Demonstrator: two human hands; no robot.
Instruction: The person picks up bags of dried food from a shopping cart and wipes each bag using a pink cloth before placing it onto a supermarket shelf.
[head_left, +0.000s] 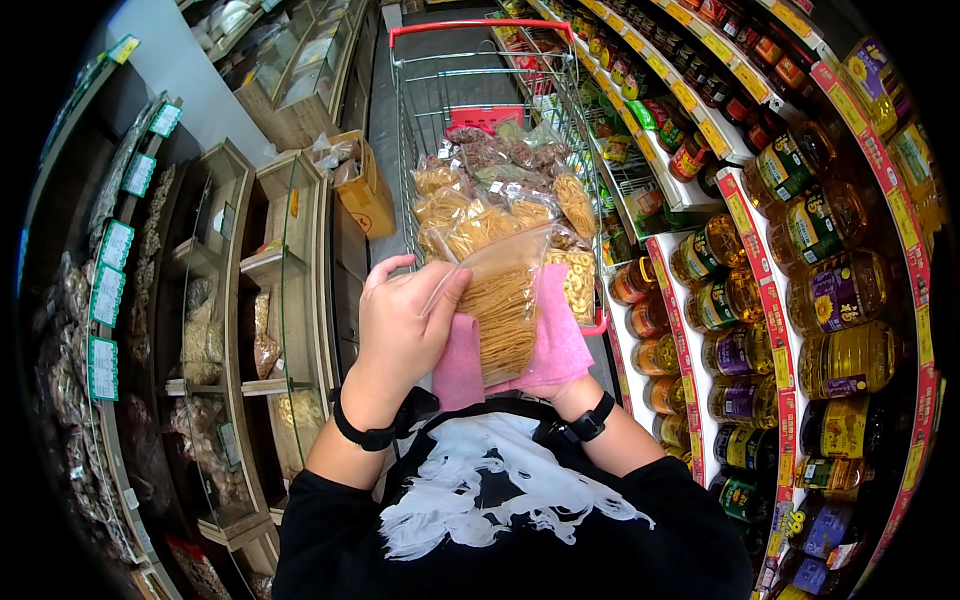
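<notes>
A clear plastic bag of thin tan noodle-like strands (499, 322) is held upright in front of my chest. My left hand (405, 319) pinches its upper left edge between thumb and fingers. Under the bag lies a pink cloth (561, 330), part of it folded over at the lower left. My right hand (555, 388) supports the bag from below through the cloth; most of its fingers are hidden. Just beyond, a metal shopping cart (480, 28) with a red handle holds several similar bags (480, 225), bags of dark dried goods (517, 154) and a bag of pale rings (571, 285).
Wooden shelves (251, 259) with glass fronts and bagged dried goods run along the left. A cardboard box (366, 187) stands beside the cart. Close on the right, tiered shelves hold bottles of cooking oil (840, 292) and, farther off, jars (690, 157).
</notes>
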